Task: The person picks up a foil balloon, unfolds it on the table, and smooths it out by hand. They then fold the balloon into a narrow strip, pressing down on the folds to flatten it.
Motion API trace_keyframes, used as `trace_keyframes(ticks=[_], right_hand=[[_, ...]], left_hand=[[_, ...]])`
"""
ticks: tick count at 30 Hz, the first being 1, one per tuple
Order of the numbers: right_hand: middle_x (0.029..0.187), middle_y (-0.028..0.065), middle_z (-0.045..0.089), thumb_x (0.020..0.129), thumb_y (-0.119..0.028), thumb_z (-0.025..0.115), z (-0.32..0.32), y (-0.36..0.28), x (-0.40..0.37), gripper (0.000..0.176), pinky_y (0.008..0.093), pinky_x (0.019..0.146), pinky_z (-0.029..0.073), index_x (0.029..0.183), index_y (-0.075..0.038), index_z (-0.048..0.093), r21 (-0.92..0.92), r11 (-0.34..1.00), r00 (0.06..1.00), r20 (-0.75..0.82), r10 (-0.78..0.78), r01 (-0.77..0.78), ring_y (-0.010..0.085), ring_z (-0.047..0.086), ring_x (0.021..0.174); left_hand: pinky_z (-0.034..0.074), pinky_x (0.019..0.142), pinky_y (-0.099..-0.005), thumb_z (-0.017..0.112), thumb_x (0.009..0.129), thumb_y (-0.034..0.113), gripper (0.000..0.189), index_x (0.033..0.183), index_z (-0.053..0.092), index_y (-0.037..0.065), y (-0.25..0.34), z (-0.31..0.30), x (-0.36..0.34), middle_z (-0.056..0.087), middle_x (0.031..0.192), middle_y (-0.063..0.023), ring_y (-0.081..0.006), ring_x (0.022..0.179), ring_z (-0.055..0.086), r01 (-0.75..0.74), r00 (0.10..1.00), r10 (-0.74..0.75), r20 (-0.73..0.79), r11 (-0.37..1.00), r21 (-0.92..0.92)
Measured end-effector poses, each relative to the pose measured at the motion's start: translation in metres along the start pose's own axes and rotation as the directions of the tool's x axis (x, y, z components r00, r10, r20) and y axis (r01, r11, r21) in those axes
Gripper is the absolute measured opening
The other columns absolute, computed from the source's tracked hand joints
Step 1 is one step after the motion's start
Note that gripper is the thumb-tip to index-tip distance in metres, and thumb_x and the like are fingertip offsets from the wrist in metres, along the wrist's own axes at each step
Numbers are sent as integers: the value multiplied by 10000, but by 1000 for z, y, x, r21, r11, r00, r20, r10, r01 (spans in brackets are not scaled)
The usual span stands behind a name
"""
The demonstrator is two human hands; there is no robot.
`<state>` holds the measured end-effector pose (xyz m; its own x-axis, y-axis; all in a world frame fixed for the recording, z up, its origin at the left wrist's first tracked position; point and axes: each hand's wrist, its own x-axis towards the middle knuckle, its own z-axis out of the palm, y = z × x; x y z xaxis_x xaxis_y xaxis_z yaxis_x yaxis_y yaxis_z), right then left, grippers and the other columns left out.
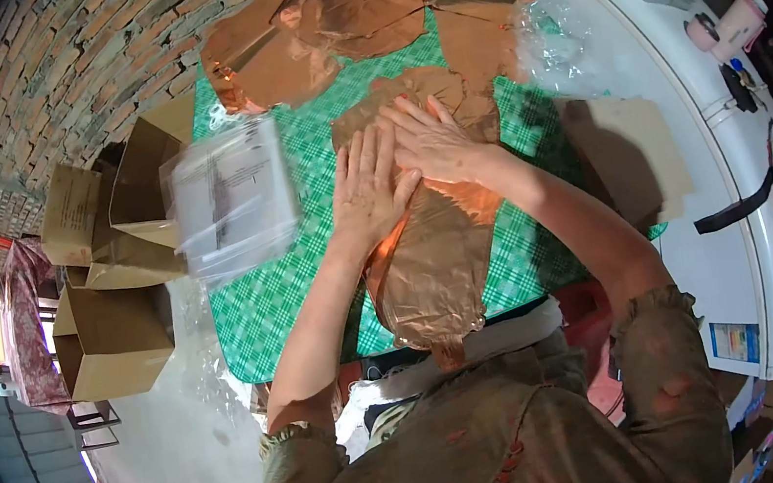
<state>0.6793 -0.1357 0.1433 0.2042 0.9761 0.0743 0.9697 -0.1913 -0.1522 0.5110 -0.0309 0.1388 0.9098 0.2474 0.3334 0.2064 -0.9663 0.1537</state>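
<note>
A flat, shiny copper-coloured foil balloon (435, 269) lies lengthwise on a table with a green checked cover (269, 317), its narrow tail hanging over the near edge. My left hand (366, 190) rests palm down on the foil with its fingers stretched out. Just beside it, my right hand (437, 145) also presses flat on the foil, fingers spread and angled to the left. Neither hand grips anything. More copper foil balloons (277, 59) lie spread across the far end of the table, some overlapping.
A stack of clear plastic bags (237, 198) is on the table's left side. Open cardboard boxes (118, 334) stand beyond it. To the right are a cardboard sheet (627, 158), crumpled clear plastic (556, 40) and a white refrigerator (706, 266). A brick wall (77, 77) is behind.
</note>
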Motion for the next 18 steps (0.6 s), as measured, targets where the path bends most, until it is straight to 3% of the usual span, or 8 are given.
trace_keyframes(ticks=[3, 6, 7, 10, 11, 14, 18], right_hand=[[1731, 60, 198, 1070, -404, 342, -15, 7, -4, 643, 604, 1265, 28, 1636, -102, 286, -73, 997, 998, 54, 44, -40, 278, 95, 1606], [1724, 77, 208, 1075, -392, 330, -31, 21, -10, 624, 599, 1268, 38, 1625, -99, 300, 17, 992, 992, 11, 125, -125, 290, 107, 1602], [1713, 95, 234, 1080, -382, 320, -28, 31, -10, 615, 605, 1265, 85, 1622, -94, 296, 1, 990, 989, -18, 144, -144, 312, 148, 1593], [1701, 105, 263, 1081, -378, 309, -14, 68, -7, 610, 609, 1259, 130, 1618, -88, 299, -212, 956, 976, -125, 177, -201, 334, 190, 1583], [1696, 110, 277, 1083, -370, 313, -15, 77, -5, 592, 636, 1249, 147, 1602, -86, 330, -177, 952, 962, -160, 223, -250, 345, 209, 1578], [1680, 114, 308, 1069, -393, 364, -31, 94, -2, 602, 637, 1218, 184, 1592, -95, 355, -373, 854, 932, -123, 342, -362, 338, 250, 1560], [1576, 98, 457, 1046, -432, 424, -54, 95, 7, 546, 586, 1132, 270, 1466, -97, 523, -280, 860, 902, -54, 429, -426, 304, 367, 1480]], left_hand=[[160, 1278, -512, 435, 1041, 607, 797, 1638, 282, 100, 3, -3, 0, 297, 1670, -209, -361, 1566, 233, 26, 999, -27, 40, 999, 27], [154, 1280, -512, 445, 1037, 607, 774, 1617, 340, 106, 2, -2, 0, 306, 1663, -221, -365, 1566, 231, 12, 1000, -13, 28, 999, 37], [154, 1280, -511, 446, 1037, 606, 765, 1612, 354, 110, 3, -2, 0, 309, 1662, -222, -365, 1567, 231, 12, 1000, -13, 28, 999, 39], [153, 1279, -510, 448, 1038, 601, 739, 1599, 389, 123, 3, -2, 0, 315, 1658, -223, -364, 1567, 232, 10, 1000, -11, 25, 999, 40], [154, 1279, -509, 447, 1039, 599, 732, 1596, 397, 126, 2, -2, 0, 315, 1658, -223, -364, 1566, 234, 9, 1000, -10, 23, 999, 39], [157, 1278, -509, 447, 1040, 597, 722, 1593, 405, 135, 2, -2, -1, 314, 1659, -223, -364, 1565, 239, 11, 1000, -12, 27, 999, 37], [166, 1276, -511, 450, 1037, 599, 717, 1589, 414, 143, 2, -1, -1, 319, 1655, -227, -367, 1560, 249, 8, 1000, -9, 14, 999, 37]])
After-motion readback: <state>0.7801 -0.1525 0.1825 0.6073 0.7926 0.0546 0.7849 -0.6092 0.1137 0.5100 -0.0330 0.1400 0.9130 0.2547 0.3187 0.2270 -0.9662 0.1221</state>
